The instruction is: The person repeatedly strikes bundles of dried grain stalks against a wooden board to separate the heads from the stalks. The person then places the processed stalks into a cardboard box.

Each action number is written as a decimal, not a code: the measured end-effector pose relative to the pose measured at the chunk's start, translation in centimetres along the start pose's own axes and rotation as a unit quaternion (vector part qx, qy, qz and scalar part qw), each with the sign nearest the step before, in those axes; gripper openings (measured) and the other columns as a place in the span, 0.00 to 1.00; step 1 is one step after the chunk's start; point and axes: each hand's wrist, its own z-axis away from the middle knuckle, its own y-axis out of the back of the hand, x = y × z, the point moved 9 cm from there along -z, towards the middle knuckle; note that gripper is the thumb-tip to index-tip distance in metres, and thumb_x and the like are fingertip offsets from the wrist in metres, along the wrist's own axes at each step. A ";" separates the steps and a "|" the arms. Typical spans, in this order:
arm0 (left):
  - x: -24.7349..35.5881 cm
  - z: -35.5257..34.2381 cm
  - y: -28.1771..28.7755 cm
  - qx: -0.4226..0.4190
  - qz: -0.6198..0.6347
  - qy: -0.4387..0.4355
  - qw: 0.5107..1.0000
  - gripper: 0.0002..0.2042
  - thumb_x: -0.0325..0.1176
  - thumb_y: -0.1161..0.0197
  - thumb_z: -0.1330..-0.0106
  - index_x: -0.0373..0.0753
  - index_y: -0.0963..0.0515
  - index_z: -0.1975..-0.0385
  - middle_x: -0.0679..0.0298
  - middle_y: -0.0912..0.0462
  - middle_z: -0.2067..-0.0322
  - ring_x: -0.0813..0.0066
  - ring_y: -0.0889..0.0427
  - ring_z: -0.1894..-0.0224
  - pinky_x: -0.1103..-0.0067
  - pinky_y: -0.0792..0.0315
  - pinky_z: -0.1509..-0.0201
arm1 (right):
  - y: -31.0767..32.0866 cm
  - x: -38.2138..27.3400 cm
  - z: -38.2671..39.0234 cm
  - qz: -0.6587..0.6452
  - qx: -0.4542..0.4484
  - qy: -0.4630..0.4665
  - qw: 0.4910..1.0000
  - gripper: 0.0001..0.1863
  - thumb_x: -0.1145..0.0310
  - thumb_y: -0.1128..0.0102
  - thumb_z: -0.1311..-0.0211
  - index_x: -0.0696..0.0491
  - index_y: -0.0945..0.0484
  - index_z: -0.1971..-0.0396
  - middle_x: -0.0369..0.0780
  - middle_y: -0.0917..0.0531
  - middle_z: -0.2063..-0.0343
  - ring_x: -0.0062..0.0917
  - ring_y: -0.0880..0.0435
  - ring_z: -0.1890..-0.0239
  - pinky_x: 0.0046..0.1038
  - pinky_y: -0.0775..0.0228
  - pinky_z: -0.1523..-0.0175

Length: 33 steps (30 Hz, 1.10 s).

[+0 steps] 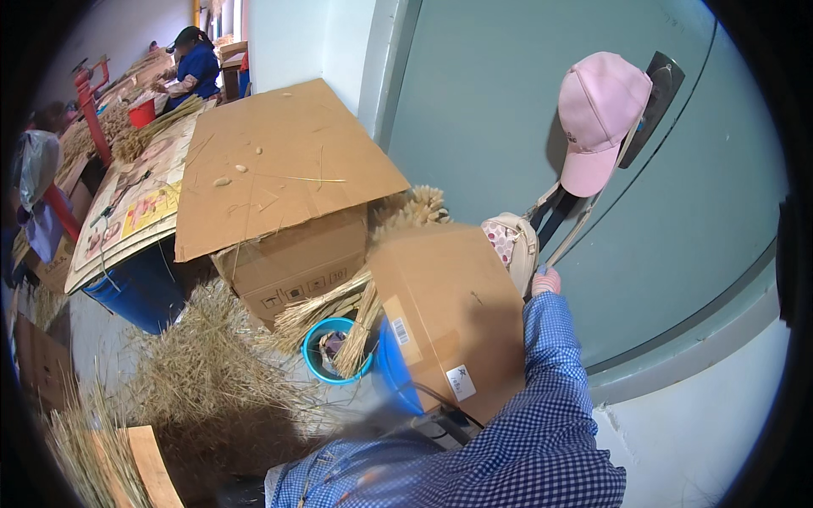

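My right hand [546,281], in a blue checked sleeve, reaches forward along the right side of a cardboard box. Its fingers look closed at the edge of a small cream bag [513,245] where the strap runs down; part of the grip is hidden. The bag has a pink-patterned panel and hangs against the grey-green door [483,110]. Above it a pink cap [600,114] hangs at the door handle [665,89]. My left hand is not seen; only checked cloth shows low in the middle.
Cardboard boxes [288,169] [457,313] stand ahead, the nearer one by a blue bin [391,364]. A turquoise bucket [315,360] holds straw bundles [360,330]. Loose straw [212,364] covers the floor at left. Far left, a person in blue [196,72] sits near a red bucket [142,113].
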 end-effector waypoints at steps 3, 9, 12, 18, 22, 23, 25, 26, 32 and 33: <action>-0.3 0.3 -0.2 0.002 0.001 0.000 1.000 0.17 0.38 0.56 0.27 0.42 0.31 0.43 0.62 0.29 0.46 0.63 0.27 0.45 0.65 0.27 0.45 | -0.8 0.6 -0.5 -0.032 0.018 -0.022 0.999 0.22 0.54 0.55 0.34 0.58 0.21 0.59 0.54 0.19 0.61 0.48 0.21 0.57 0.42 0.30 0.53; -0.4 0.7 -0.1 0.011 -0.002 0.001 1.000 0.17 0.39 0.56 0.27 0.42 0.30 0.44 0.62 0.28 0.47 0.63 0.27 0.46 0.65 0.27 0.45 | -3.5 -1.0 -2.2 -0.197 0.061 0.037 0.978 0.20 0.56 0.51 0.35 0.59 0.21 0.60 0.51 0.17 0.68 0.43 0.21 0.67 0.38 0.31 0.58; -0.7 1.2 -0.1 0.015 -0.005 0.001 1.000 0.17 0.39 0.56 0.27 0.42 0.30 0.44 0.62 0.28 0.47 0.63 0.26 0.46 0.65 0.27 0.46 | -6.1 -3.1 -3.7 -0.274 0.033 0.090 0.957 0.16 0.61 0.48 0.34 0.59 0.20 0.64 0.38 0.18 0.75 0.26 0.25 0.75 0.29 0.33 0.66; -3.4 2.8 -1.0 0.025 -0.017 -0.013 0.999 0.17 0.39 0.55 0.27 0.43 0.29 0.44 0.62 0.27 0.48 0.63 0.25 0.47 0.66 0.26 0.46 | -9.4 -7.6 -5.7 -0.338 -0.038 0.095 0.936 0.21 0.56 0.52 0.35 0.61 0.21 0.64 0.51 0.17 0.68 0.41 0.22 0.68 0.35 0.32 0.57; -3.3 3.0 -0.6 0.032 -0.056 -0.048 0.997 0.16 0.40 0.55 0.27 0.43 0.29 0.45 0.62 0.26 0.48 0.63 0.25 0.48 0.66 0.26 0.47 | -6.6 -12.0 -6.3 -0.333 0.070 0.127 0.932 0.19 0.56 0.50 0.33 0.57 0.19 0.71 0.36 0.22 0.80 0.21 0.29 0.78 0.24 0.37 0.70; -2.6 3.0 -0.1 0.034 -0.083 -0.055 0.994 0.16 0.40 0.55 0.27 0.43 0.29 0.45 0.62 0.26 0.49 0.63 0.25 0.48 0.66 0.26 0.47 | -5.7 -12.8 -6.2 -0.330 0.095 0.132 0.930 0.19 0.56 0.50 0.33 0.57 0.20 0.71 0.36 0.22 0.80 0.21 0.28 0.78 0.24 0.36 0.70; -1.2 2.8 1.5 0.052 -0.118 -0.020 0.992 0.17 0.42 0.54 0.28 0.42 0.28 0.47 0.62 0.25 0.52 0.65 0.23 0.52 0.68 0.25 0.50 | -4.2 -14.9 -5.7 -0.396 0.108 0.174 0.895 0.19 0.56 0.49 0.32 0.57 0.20 0.67 0.35 0.21 0.79 0.19 0.29 0.77 0.25 0.35 0.68; -0.3 2.6 2.5 0.060 -0.134 -0.006 0.989 0.17 0.43 0.54 0.28 0.41 0.27 0.48 0.62 0.24 0.54 0.66 0.22 0.55 0.69 0.24 0.51 | -3.3 -15.8 -5.5 -0.414 0.119 0.190 0.882 0.18 0.57 0.49 0.32 0.57 0.20 0.66 0.35 0.21 0.78 0.18 0.29 0.77 0.24 0.35 0.68; -1.9 2.9 0.5 -0.185 0.382 0.425 0.799 0.22 0.48 0.52 0.29 0.37 0.30 0.45 0.58 0.25 0.47 0.65 0.22 0.50 0.73 0.28 0.44 | -0.2 -19.0 -3.8 -0.677 -0.029 0.141 0.722 0.14 0.65 0.49 0.33 0.61 0.21 0.63 0.38 0.19 0.70 0.17 0.25 0.73 0.18 0.30 0.67; -1.5 3.2 0.4 -0.200 0.419 0.457 0.759 0.23 0.48 0.51 0.30 0.37 0.31 0.44 0.58 0.26 0.47 0.65 0.23 0.49 0.72 0.29 0.42 | 1.1 -19.5 -3.0 -0.669 -0.022 0.154 0.726 0.14 0.65 0.49 0.33 0.61 0.21 0.63 0.39 0.19 0.69 0.18 0.25 0.72 0.19 0.30 0.66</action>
